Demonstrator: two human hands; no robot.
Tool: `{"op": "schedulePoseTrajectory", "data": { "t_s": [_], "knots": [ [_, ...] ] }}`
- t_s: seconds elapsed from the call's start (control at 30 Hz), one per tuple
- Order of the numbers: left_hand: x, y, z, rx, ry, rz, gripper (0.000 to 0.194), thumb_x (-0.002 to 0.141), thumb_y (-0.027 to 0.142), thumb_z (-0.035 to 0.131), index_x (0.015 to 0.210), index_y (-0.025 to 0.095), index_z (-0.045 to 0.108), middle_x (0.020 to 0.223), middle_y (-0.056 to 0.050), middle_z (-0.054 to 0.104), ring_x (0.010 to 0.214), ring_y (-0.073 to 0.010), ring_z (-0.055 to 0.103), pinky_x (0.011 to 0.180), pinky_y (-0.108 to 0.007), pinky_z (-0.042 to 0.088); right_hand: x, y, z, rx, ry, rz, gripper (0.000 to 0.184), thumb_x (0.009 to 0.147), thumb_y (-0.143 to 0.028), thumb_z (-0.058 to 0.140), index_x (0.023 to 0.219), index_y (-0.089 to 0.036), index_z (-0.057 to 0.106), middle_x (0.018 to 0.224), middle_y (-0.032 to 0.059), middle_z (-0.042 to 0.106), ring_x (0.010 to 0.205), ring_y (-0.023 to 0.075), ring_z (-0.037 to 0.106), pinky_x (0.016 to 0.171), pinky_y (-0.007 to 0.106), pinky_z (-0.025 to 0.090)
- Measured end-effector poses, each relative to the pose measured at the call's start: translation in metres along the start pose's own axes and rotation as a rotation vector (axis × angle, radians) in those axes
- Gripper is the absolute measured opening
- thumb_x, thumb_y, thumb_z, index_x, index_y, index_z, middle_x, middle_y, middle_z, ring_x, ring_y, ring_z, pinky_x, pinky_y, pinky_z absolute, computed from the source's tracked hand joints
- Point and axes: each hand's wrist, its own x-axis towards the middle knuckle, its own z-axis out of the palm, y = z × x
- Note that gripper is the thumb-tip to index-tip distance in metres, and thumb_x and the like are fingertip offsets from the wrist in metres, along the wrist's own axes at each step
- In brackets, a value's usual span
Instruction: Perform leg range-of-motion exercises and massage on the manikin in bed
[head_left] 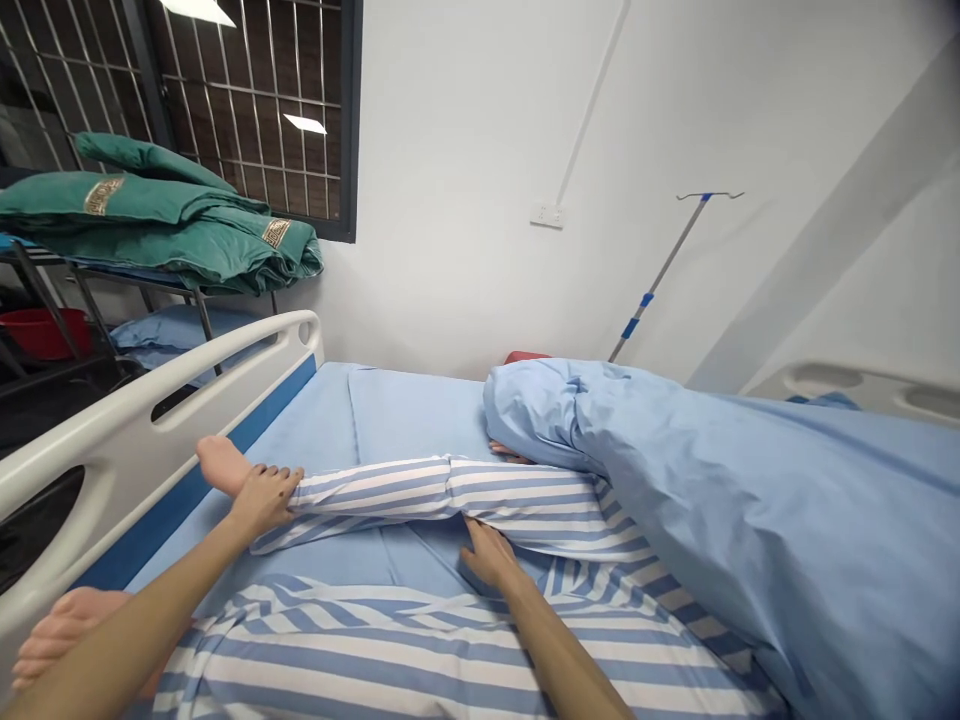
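Observation:
A figure in blue-and-white striped trousers lies on the bed, its smooth foot (223, 464) looking like a manikin's. My left hand (264, 497) is closed round the ankle of the farther leg (525, 500), at the trouser cuff. Under the knee of that same leg is my right hand (487, 552), its fingertips partly hidden beneath the striped cloth. The leg is stretched out nearly straight, and I cannot tell whether it is off the sheet. Closer to me lies the other leg (375, 660), with its foot (71, 630) partly behind my left forearm.
A white bed end board (217, 350) stands at the left. A light blue quilt (720, 470) is folded back over the upper body at the right. Behind the bed is an IV pole (671, 260). Green folded bedding (172, 215) rests on a rack by the barred window.

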Motion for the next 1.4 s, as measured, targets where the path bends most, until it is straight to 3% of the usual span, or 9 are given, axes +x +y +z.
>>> {"op": "schedulePoseTrajectory", "data": {
  "t_s": [0.33, 0.53, 0.67, 0.8, 0.9, 0.97, 1.2, 1.4],
  "knots": [
    [-0.006, -0.013, 0.019, 0.018, 0.086, 0.053, 0.048, 0.062, 0.036, 0.059, 0.106, 0.017, 0.056, 0.094, -0.014, 0.063, 0.09, -0.0301, 0.055, 0.084, -0.042, 0.03, 0.003, -0.001, 0.007, -0.048, 0.003, 0.014, 0.065, 0.073, -0.026, 0.044, 0.136, -0.013, 0.032, 0.132, 0.0166, 0.045, 0.118, 0.0289, 0.045, 0.094, 0.036, 0.033],
    [-0.01, -0.012, 0.017, 0.032, 0.076, 0.072, 0.047, 0.061, 0.031, 0.059, 0.105, 0.015, 0.057, 0.093, -0.016, 0.063, 0.09, -0.0315, 0.055, 0.083, -0.042, 0.03, 0.0, -0.002, 0.008, -0.064, -0.027, 0.002, 0.064, 0.072, -0.025, 0.045, 0.134, -0.015, 0.035, 0.128, 0.016, 0.049, 0.114, 0.0288, 0.048, 0.091, 0.036, 0.035],
    [-0.001, -0.017, -0.001, 0.055, 0.073, 0.093, 0.046, 0.059, 0.031, 0.06, 0.103, 0.015, 0.058, 0.09, -0.016, 0.064, 0.089, -0.0325, 0.055, 0.081, -0.043, 0.03, 0.0, -0.001, 0.009, -0.073, -0.04, 0.008, 0.062, 0.072, -0.026, 0.045, 0.133, -0.015, 0.036, 0.128, 0.0159, 0.049, 0.113, 0.029, 0.049, 0.09, 0.036, 0.035],
    [0.015, -0.027, -0.034, 0.128, 0.136, 0.154, 0.043, 0.059, 0.032, 0.06, 0.098, 0.014, 0.059, 0.086, -0.017, 0.063, 0.087, -0.0333, 0.055, 0.081, -0.044, 0.03, 0.002, -0.001, 0.006, -0.07, -0.001, 0.017, 0.063, 0.074, -0.026, 0.045, 0.135, -0.015, 0.033, 0.129, 0.0162, 0.047, 0.113, 0.0287, 0.048, 0.09, 0.035, 0.034],
    [0.02, -0.029, -0.046, 0.151, 0.168, 0.168, 0.042, 0.058, 0.034, 0.061, 0.095, 0.014, 0.058, 0.087, -0.018, 0.062, 0.088, -0.0338, 0.054, 0.082, -0.045, 0.029, 0.002, -0.002, 0.005, -0.062, -0.003, 0.022, 0.066, 0.073, -0.026, 0.046, 0.136, -0.015, 0.031, 0.131, 0.0163, 0.046, 0.113, 0.0285, 0.048, 0.091, 0.035, 0.034],
    [0.018, -0.027, -0.041, 0.142, 0.161, 0.149, 0.044, 0.057, 0.034, 0.061, 0.095, 0.013, 0.058, 0.088, -0.018, 0.062, 0.088, -0.0342, 0.054, 0.083, -0.046, 0.029, 0.002, -0.002, 0.006, -0.059, -0.027, 0.023, 0.066, 0.072, -0.027, 0.047, 0.135, -0.015, 0.032, 0.129, 0.0165, 0.047, 0.112, 0.0286, 0.049, 0.091, 0.035, 0.034],
    [-0.004, -0.023, 0.004, 0.014, 0.121, 0.048, 0.047, 0.058, 0.039, 0.061, 0.098, 0.014, 0.058, 0.097, -0.02, 0.059, 0.099, -0.0375, 0.049, 0.091, -0.051, 0.024, 0.001, -0.003, 0.007, -0.048, -0.067, -0.001, 0.064, 0.072, -0.027, 0.048, 0.133, -0.013, 0.036, 0.128, 0.0168, 0.049, 0.115, 0.0286, 0.046, 0.092, 0.035, 0.033],
    [-0.007, -0.022, 0.003, -0.002, 0.08, 0.044, 0.046, 0.061, 0.037, 0.059, 0.101, 0.015, 0.056, 0.102, -0.02, 0.057, 0.105, -0.0378, 0.044, 0.095, -0.051, 0.022, 0.002, -0.005, 0.009, -0.053, -0.125, 0.022, 0.06, 0.075, -0.029, 0.046, 0.131, -0.01, 0.037, 0.125, 0.0182, 0.052, 0.115, 0.0287, 0.047, 0.093, 0.037, 0.032]
  ]
}}
